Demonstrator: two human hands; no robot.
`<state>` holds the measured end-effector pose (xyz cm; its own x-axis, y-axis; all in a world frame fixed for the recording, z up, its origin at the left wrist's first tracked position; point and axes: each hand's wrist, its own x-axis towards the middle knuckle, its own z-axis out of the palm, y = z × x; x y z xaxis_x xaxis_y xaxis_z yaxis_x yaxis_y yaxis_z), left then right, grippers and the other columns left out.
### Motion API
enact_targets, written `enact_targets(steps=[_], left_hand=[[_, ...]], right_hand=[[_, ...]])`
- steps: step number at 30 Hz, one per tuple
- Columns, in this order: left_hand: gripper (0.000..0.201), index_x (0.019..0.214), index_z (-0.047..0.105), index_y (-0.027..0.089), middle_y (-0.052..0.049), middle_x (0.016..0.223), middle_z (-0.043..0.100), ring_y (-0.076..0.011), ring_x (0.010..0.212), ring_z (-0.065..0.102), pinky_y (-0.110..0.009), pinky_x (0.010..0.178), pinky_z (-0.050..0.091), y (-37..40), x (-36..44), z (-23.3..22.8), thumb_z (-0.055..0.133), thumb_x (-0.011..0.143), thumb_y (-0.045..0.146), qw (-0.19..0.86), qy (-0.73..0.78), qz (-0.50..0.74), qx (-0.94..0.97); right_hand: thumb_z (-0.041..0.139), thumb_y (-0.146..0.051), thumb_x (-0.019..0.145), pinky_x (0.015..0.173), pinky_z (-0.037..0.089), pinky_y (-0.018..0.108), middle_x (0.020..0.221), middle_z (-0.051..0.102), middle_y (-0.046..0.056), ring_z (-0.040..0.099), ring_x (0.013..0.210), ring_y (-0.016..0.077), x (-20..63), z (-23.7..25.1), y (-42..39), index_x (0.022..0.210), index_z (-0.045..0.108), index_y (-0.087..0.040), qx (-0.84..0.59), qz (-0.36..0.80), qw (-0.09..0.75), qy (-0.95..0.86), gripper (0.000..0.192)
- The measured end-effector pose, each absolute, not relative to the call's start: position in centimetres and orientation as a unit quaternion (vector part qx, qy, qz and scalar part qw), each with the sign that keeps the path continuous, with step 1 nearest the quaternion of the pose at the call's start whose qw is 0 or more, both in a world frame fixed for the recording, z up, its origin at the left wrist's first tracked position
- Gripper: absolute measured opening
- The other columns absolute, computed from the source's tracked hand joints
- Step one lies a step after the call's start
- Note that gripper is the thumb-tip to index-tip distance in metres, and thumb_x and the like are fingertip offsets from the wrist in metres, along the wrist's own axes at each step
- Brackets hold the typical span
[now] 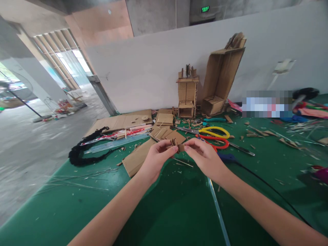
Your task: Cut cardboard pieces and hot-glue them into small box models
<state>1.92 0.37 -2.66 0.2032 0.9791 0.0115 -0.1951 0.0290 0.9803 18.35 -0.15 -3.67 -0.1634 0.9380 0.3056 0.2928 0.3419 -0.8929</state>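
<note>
Your left hand (156, 155) and right hand (202, 155) pinch a cardboard piece (178, 146); scissors (214, 132) lie just behind, and a box (220, 80) holds scraps.

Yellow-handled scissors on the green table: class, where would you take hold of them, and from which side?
Grip the yellow-handled scissors by the handle loops, coming from the right, just beyond the right hand. The loops lie flat and open on that side, while the blades point left toward the cardboard sheets. The red-handled scissors lie close against them, so reach from above. Both hands are busy with a small cardboard piece.
</note>
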Motion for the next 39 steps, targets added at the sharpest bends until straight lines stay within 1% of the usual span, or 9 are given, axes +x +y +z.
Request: enact_targets(steps=[3, 7, 12, 18, 22, 28, 34, 39], left_hand=[[0.022, 0.082, 0.067, 0.014, -0.002, 0.077, 0.064, -0.0114, 0.071, 0.055, -0.023, 0.067, 0.042, 0.44, 1.92, -2.92, 0.074, 0.066, 0.029, 0.604, 0.383, 0.493, 0.496], [0.021, 0.083, 0.067, 0.013, -0.003, 0.079, 0.064, -0.0114, 0.073, 0.056, -0.023, 0.069, 0.042, 0.49, 1.94, -3.31, 0.073, 0.068, 0.027, 0.601, 0.371, 0.499, 0.502], [0.021, 0.083, 0.067, 0.013, -0.003, 0.081, 0.065, -0.0113, 0.074, 0.056, -0.023, 0.071, 0.042, 0.43, 2.09, -3.48, 0.073, 0.068, 0.026, 0.606, 0.368, 0.501, 0.496], [0.021, 0.083, 0.067, 0.013, -0.003, 0.078, 0.064, -0.0106, 0.072, 0.055, -0.023, 0.071, 0.042, 0.38, 2.24, -3.31, 0.073, 0.068, 0.026, 0.599, 0.37, 0.5, 0.504], [0.02, 0.081, 0.066, 0.014, -0.002, 0.076, 0.064, -0.0109, 0.07, 0.055, -0.023, 0.068, 0.042, 0.4, 2.13, -3.14, 0.072, 0.069, 0.028, 0.588, 0.375, 0.504, 0.51], [0.02, 0.082, 0.067, 0.015, -0.003, 0.079, 0.065, -0.0121, 0.073, 0.057, -0.025, 0.071, 0.043, 0.45, 2.12, -3.11, 0.072, 0.068, 0.028, 0.582, 0.373, 0.508, 0.514], [0.021, 0.083, 0.067, 0.014, -0.004, 0.083, 0.066, -0.0129, 0.076, 0.059, -0.026, 0.075, 0.043, 0.55, 2.21, -3.44, 0.073, 0.067, 0.027, 0.578, 0.379, 0.515, 0.506], [0.022, 0.085, 0.067, 0.014, -0.004, 0.083, 0.067, -0.013, 0.076, 0.059, -0.026, 0.075, 0.044, 0.55, 2.23, -3.71, 0.072, 0.068, 0.028, 0.576, 0.379, 0.51, 0.513]], right_hand=[[0.053, -0.031, 0.084, 0.065, 0.046, 0.03, 0.08, 0.063, 0.002, 0.06, 0.075, 0.0163, 18.34, -3.66, -0.05, 0.082, 0.06, -0.021, -0.457, 0.339, 0.465, -0.678, 0.013], [0.054, -0.028, 0.083, 0.067, 0.047, 0.03, 0.079, 0.064, 0.001, 0.06, 0.074, 0.016, 18.34, -3.61, 0.03, 0.08, 0.061, -0.02, -0.462, 0.325, 0.467, -0.681, 0.011], [0.054, -0.029, 0.082, 0.064, 0.046, 0.029, 0.077, 0.064, 0.001, 0.06, 0.071, 0.0157, 18.37, -3.6, 0.01, 0.079, 0.061, -0.02, -0.465, 0.319, 0.467, -0.681, 0.012], [0.053, -0.029, 0.083, 0.065, 0.046, 0.03, 0.078, 0.065, 0.002, 0.06, 0.072, 0.016, 18.4, -3.69, -0.05, 0.079, 0.062, -0.019, -0.468, 0.313, 0.463, -0.685, 0.013], [0.052, -0.032, 0.084, 0.064, 0.046, 0.03, 0.08, 0.066, 0.003, 0.061, 0.074, 0.0169, 18.44, -3.47, -0.14, 0.083, 0.063, -0.02, -0.483, 0.316, 0.452, -0.68, 0.016], [0.053, -0.03, 0.083, 0.064, 0.047, 0.029, 0.083, 0.068, 0.003, 0.063, 0.075, 0.0169, 18.18, -3.3, -0.42, 0.085, 0.063, -0.02, -0.481, 0.306, 0.443, -0.692, 0.015], [0.055, -0.028, 0.082, 0.064, 0.047, 0.03, 0.08, 0.069, 0.002, 0.063, 0.071, 0.0165, 18.2, -3.5, -0.32, 0.082, 0.065, -0.019, -0.478, 0.27, 0.447, -0.706, 0.014], [0.055, -0.029, 0.081, 0.064, 0.047, 0.031, 0.078, 0.069, 0.003, 0.063, 0.071, 0.017, 18.23, -3.46, -0.29, 0.08, 0.065, -0.019, -0.48, 0.26, 0.448, -0.709, 0.014]])
